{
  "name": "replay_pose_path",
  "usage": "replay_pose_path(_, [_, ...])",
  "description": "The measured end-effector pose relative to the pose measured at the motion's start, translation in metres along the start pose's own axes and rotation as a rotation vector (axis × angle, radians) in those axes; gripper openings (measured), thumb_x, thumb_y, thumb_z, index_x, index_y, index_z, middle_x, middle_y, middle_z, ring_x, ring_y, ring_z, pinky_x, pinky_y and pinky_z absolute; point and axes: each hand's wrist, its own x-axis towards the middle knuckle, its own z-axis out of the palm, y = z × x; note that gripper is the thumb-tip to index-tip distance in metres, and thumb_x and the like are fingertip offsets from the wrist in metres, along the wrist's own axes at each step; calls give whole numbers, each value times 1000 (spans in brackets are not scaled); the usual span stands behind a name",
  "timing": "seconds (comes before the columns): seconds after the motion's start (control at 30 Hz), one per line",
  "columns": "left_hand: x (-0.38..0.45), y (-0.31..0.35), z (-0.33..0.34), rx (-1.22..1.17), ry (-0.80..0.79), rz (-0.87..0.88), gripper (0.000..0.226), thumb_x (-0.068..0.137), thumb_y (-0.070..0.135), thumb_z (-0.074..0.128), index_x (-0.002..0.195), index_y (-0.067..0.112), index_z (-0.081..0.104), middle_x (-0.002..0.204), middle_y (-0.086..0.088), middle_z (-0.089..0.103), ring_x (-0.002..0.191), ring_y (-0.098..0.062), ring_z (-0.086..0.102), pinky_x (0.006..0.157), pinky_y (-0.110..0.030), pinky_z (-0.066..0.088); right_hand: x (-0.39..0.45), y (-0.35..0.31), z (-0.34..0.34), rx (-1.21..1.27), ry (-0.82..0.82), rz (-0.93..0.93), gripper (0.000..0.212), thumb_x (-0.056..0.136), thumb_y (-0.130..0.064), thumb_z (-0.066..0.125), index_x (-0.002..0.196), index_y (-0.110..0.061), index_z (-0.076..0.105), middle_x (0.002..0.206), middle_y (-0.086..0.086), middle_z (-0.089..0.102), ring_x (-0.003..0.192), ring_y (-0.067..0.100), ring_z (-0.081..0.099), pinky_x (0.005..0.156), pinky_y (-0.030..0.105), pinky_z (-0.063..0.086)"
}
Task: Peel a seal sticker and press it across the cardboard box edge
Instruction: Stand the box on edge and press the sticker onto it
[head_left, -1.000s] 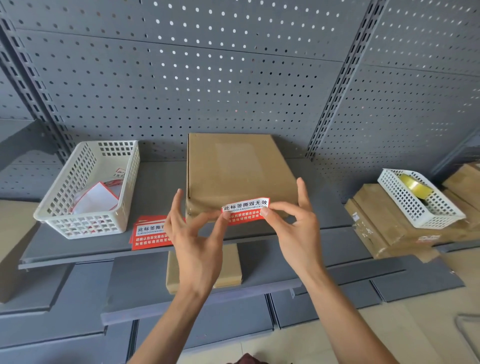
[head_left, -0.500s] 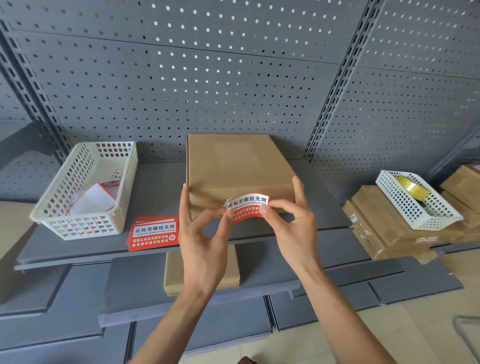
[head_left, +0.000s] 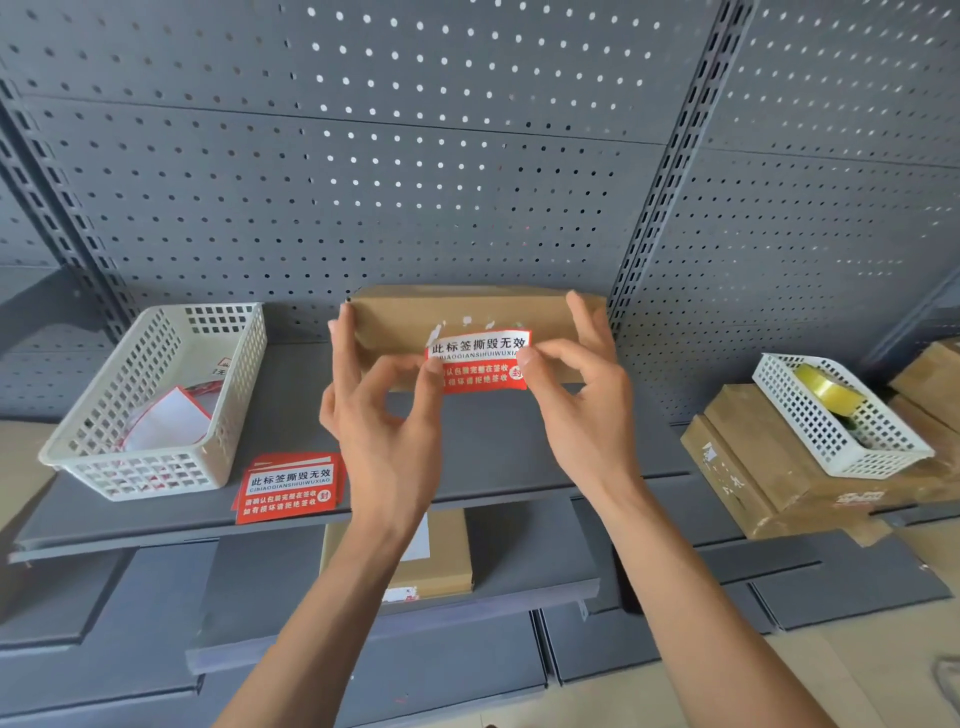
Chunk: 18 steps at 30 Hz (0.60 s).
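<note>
A red and white seal sticker (head_left: 480, 359) is stretched between both hands in front of the brown cardboard box (head_left: 415, 317) on the grey shelf. My left hand (head_left: 379, 415) pinches the sticker's left end with thumb and forefinger, its other fingers spread upward beside the box's left end. My right hand (head_left: 582, 395) pinches the right end, with a finger reaching up along the box's right part. The sticker lies against the box's near face, its top edge close to the upper edge. White scraps of older stickers show on the box just above it.
A stack of seal stickers (head_left: 290, 487) lies on the shelf (head_left: 156, 519) at left, beside a white basket (head_left: 150, 400) holding peeled backing papers. A second flat box (head_left: 441, 561) sits on the lower shelf. At right, a white basket (head_left: 836, 415) with a tape roll rests on stacked cartons.
The view has dropped, so the box now shows mostly its near face. Both hands have carried the sticker up and forward against that face, and it is pulled flatter than before.
</note>
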Motion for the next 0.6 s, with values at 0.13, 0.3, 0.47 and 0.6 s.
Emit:
replay_pose_path(0.13, [18, 10, 14, 73, 35, -8, 26, 98, 39, 57, 73, 29, 60, 167, 9, 23, 154, -7, 19, 118, -36, 11, 17, -3, -1, -34, 8, -39, 27, 96, -31, 64, 75, -16, 70, 162, -8, 35, 156, 8, 11, 124, 37, 17])
replay_pose_path(0.3, [34, 15, 27, 126, 92, -12, 33, 100, 39, 53, 70, 26, 51, 164, 9, 29, 151, 1, 19, 112, -33, 10, 37, -7, 0, -71, 7, -85, 32, 96, -32, 61, 67, -17, 62, 162, -2, 35, 157, 15, 10, 121, 55, 20])
replay_pose_path(0.47, [46, 20, 31, 186, 160, -12, 32, 96, 41, 55, 69, 25, 50, 154, 11, 40, 145, -8, 31, 114, -45, 14, 49, -10, 5, -104, 36, -148, 30, 93, -34, 58, 69, -18, 63, 159, 4, 40, 157, 26, 13, 118, 59, 25])
replay_pose_path(0.6, [51, 25, 35, 250, 183, -10, 37, 96, 40, 59, 64, 27, 46, 151, 10, 42, 142, -17, 30, 113, -49, 17, 55, -10, 7, -120, 81, -195, 27, 92, -35, 57, 68, -25, 59, 154, 5, 48, 155, 30, 18, 113, 62, 31])
